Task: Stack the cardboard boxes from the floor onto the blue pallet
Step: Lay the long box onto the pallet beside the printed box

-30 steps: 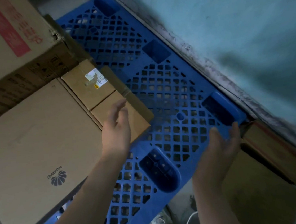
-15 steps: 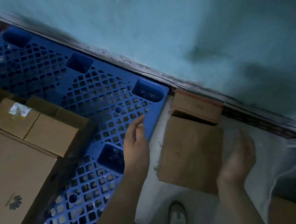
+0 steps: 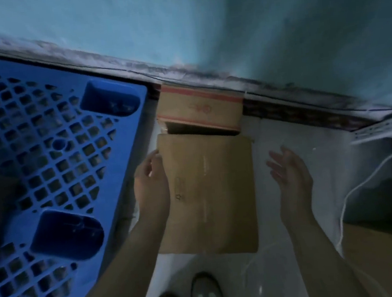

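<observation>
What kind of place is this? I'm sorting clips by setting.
Probably a storeroom or warehouse corner: a blue plastic pallet lies on the floor by a painted wall, with cardboard boxes beside it.

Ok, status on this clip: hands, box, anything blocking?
Left hand open, at plain box's left edge. Right hand open, clear of its right side. Box flat on floor beside blue pallet. Red-striped box behind it, white cable right.

Light: dim, bluish cast throughout
Shadows: dark patch on the wall (image 3: 322, 28) at far right
Sharpness: soft, motion-blurred everywhere
Edges: wide-angle bending of the wall base
</observation>
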`<state>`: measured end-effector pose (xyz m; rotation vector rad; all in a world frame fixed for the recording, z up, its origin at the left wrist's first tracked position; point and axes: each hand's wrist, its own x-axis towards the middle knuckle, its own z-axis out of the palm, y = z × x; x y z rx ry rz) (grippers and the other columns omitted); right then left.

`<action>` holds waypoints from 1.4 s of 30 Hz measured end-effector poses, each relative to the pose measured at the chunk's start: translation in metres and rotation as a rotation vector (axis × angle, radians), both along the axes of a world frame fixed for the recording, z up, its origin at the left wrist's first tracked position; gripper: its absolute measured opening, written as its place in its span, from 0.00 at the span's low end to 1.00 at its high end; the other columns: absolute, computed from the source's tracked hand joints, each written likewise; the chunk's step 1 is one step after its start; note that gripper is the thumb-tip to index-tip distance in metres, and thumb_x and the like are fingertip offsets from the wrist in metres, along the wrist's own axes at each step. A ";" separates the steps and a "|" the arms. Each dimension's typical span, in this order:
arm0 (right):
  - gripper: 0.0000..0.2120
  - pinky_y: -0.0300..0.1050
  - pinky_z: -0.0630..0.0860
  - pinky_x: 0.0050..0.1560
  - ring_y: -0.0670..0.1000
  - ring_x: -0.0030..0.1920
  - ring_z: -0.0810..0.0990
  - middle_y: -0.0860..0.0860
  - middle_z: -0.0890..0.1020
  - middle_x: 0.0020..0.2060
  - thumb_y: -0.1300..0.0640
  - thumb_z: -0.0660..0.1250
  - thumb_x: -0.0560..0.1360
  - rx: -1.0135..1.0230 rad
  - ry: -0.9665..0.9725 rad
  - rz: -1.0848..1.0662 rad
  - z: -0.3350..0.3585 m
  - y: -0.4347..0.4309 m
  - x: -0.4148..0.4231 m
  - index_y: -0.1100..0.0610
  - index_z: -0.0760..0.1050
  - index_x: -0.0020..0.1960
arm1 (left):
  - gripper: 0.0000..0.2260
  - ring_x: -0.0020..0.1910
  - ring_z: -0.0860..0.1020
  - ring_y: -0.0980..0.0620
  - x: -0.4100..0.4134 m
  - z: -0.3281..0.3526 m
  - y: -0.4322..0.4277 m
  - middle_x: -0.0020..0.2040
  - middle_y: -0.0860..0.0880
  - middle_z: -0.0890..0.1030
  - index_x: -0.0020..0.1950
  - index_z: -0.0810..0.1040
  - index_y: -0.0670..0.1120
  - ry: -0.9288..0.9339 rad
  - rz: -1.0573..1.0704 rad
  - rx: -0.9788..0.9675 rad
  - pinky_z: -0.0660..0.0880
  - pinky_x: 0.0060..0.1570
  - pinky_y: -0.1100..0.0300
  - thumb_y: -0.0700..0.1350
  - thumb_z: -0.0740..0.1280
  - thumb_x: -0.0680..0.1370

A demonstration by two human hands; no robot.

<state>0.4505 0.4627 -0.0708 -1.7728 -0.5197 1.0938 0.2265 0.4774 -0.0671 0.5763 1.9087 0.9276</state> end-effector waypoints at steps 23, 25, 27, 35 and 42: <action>0.30 0.26 0.73 0.55 0.36 0.62 0.76 0.44 0.75 0.69 0.45 0.68 0.76 0.016 -0.101 0.187 -0.107 0.010 -0.021 0.52 0.68 0.76 | 0.30 0.55 0.77 0.44 -0.055 -0.119 -0.016 0.59 0.40 0.78 0.66 0.75 0.45 0.108 -0.013 -0.180 0.75 0.50 0.48 0.65 0.64 0.72; 0.31 0.33 0.73 0.61 0.42 0.66 0.75 0.45 0.75 0.69 0.45 0.70 0.75 0.031 -0.106 0.193 -0.073 0.010 -0.030 0.51 0.68 0.75 | 0.31 0.52 0.78 0.48 -0.064 -0.086 -0.015 0.61 0.41 0.77 0.68 0.73 0.45 0.094 -0.021 -0.165 0.73 0.44 0.51 0.64 0.64 0.73; 0.25 0.33 0.75 0.58 0.38 0.63 0.77 0.41 0.78 0.65 0.48 0.71 0.75 0.046 -0.121 0.210 -0.035 0.007 -0.038 0.45 0.71 0.71 | 0.31 0.53 0.77 0.50 -0.073 -0.051 -0.014 0.64 0.42 0.76 0.70 0.71 0.45 0.097 -0.014 -0.158 0.75 0.45 0.46 0.64 0.64 0.74; 0.29 0.35 0.73 0.62 0.36 0.63 0.75 0.38 0.75 0.65 0.57 0.71 0.77 0.129 -0.152 0.244 0.136 -0.011 -0.084 0.48 0.68 0.75 | 0.27 0.57 0.75 0.53 -0.131 0.127 -0.030 0.55 0.58 0.76 0.72 0.72 0.53 0.117 0.028 -0.071 0.73 0.54 0.55 0.60 0.67 0.75; 0.29 0.45 0.73 0.69 0.37 0.63 0.76 0.43 0.76 0.65 0.63 0.70 0.77 0.220 -0.113 0.268 0.270 -0.050 -0.153 0.51 0.68 0.75 | 0.25 0.56 0.76 0.53 -0.193 0.273 -0.089 0.59 0.55 0.78 0.69 0.75 0.55 0.155 0.138 0.023 0.74 0.53 0.56 0.60 0.68 0.74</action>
